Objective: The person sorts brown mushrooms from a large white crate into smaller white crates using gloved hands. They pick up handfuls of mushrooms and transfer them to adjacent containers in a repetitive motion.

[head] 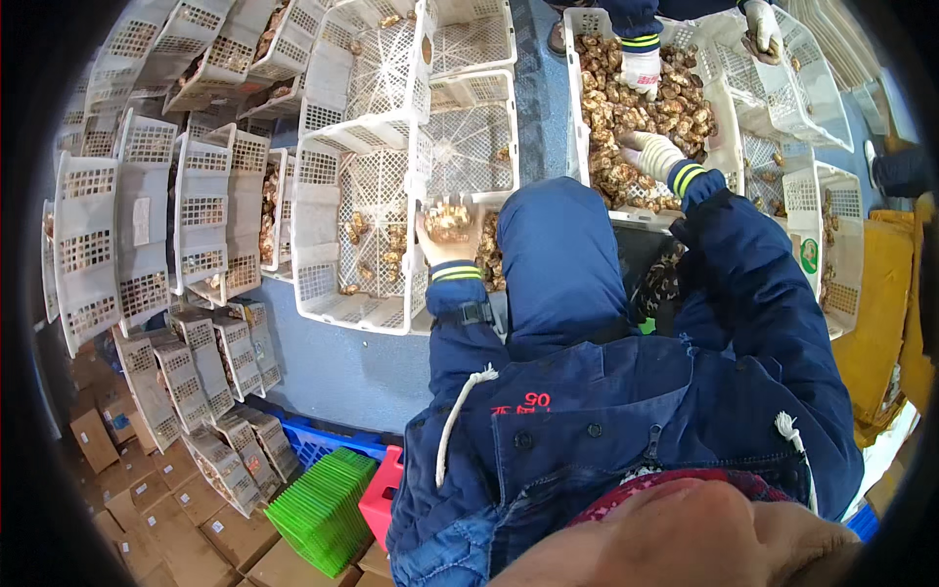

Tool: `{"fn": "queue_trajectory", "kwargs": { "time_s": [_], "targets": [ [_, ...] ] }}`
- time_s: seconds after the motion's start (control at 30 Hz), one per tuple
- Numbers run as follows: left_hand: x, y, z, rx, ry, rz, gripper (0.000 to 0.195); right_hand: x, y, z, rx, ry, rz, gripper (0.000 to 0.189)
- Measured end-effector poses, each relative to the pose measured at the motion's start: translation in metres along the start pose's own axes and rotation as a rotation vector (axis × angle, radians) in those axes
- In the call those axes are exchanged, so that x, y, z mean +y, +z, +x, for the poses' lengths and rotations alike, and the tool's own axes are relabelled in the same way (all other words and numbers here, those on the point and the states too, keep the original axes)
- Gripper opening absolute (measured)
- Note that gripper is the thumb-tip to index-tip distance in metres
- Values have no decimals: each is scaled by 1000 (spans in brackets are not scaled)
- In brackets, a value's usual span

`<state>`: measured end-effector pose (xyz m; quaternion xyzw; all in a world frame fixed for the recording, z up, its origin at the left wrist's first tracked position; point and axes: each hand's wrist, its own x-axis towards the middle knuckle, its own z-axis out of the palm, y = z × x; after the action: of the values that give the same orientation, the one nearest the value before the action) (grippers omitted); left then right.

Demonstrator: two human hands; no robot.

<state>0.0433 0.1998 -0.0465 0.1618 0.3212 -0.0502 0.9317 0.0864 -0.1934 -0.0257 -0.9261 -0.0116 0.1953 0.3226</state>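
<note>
My left hand (446,233), blurred, holds brown-and-white mushrooms, which look like shiitake, beside the right wall of a white plastic crate (299,242) with several mushrooms on its floor. More mushrooms (489,257) show between that hand and my knee. In a striped white glove, my right hand (653,155) reaches into a white crate (579,139) heaped with mushrooms (605,73). Its fingertips are at the heap; whether they grip one is unclear. A co-worker's gloved hand (642,73) is in the same crate, and the co-worker's other hand (764,33) holds mushrooms over crates at the right.
White crates (88,242) with mushrooms are stacked at the left. Nearly bare crates (469,139) stand ahead, and others (840,242) at the right near yellow boxes (877,308). Green baskets (323,506), a red plastic item (381,491) and cardboard boxes (176,536) lie at lower left.
</note>
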Motion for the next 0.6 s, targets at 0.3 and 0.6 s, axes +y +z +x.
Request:
{"fn": "queue_trajectory", "kwargs": {
  "time_s": [0.3,0.6],
  "targets": [
    [13,-41,-5,370,74,498,44,11,54,34,-87,-156,-442,33],
    [-79,161,-28,-651,156,923,60,-11,-36,-11,-211,15,467,30]
  ]
}}
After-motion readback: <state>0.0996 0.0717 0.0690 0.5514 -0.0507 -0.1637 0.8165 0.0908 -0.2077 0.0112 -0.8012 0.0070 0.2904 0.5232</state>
